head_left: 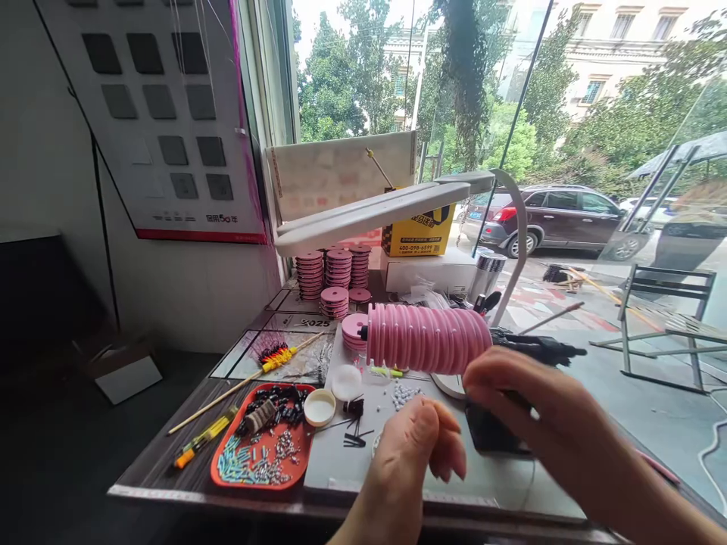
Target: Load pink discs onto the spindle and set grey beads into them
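Note:
A row of pink spools (429, 337) sits on a black horizontal holder above the table. My right hand (528, 386) is raised at the near right end of the spools, fingers bent and pressed together; what they hold, if anything, is too small to make out. Lower and to the left, my left hand (414, 446) has its fingers curled with the thumb against them, in front of small grey beads (404, 395) on a pale board (341, 462). Anything between its fingertips is hidden.
An orange tray (219, 462) with beads and small metal parts lies left, beside a round white lid (346, 382) and a cream-rimmed dish (319, 409). Stacked pink spools (339, 272) stand behind. A white lamp (375, 216) arches over the table. A yellow box (420, 235) stands near the window.

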{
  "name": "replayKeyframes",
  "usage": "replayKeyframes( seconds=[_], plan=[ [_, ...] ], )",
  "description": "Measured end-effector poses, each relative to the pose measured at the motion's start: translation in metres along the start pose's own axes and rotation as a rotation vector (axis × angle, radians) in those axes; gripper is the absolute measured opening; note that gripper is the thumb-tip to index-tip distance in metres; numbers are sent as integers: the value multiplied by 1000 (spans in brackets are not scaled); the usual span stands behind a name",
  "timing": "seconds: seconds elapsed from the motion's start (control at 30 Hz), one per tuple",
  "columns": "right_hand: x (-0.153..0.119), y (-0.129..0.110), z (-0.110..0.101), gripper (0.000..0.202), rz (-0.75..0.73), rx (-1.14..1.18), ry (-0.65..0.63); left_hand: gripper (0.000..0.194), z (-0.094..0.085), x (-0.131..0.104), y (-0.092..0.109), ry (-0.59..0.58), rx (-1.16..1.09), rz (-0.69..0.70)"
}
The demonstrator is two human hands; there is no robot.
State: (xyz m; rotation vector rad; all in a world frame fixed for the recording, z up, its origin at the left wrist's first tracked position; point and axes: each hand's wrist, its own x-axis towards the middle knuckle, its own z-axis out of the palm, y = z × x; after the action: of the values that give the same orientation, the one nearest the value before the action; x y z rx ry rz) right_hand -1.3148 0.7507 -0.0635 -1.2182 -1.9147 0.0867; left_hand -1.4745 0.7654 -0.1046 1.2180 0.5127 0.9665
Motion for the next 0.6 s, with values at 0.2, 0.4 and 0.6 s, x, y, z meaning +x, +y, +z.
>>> replayKeyframes(
  seconds=[0.2, 0.4, 0.6],
  plan=[
    [44, 23, -29, 22, 225, -30, -41, 10, -19, 0, 12, 311, 794, 333],
    [44, 26, -23, 23, 249, -9, -78, 9, -35, -9, 8, 310, 822, 254],
    [45, 27, -24, 21, 258, -33, -114, 8, -38, -35, -5, 233, 748, 190]
  ],
)
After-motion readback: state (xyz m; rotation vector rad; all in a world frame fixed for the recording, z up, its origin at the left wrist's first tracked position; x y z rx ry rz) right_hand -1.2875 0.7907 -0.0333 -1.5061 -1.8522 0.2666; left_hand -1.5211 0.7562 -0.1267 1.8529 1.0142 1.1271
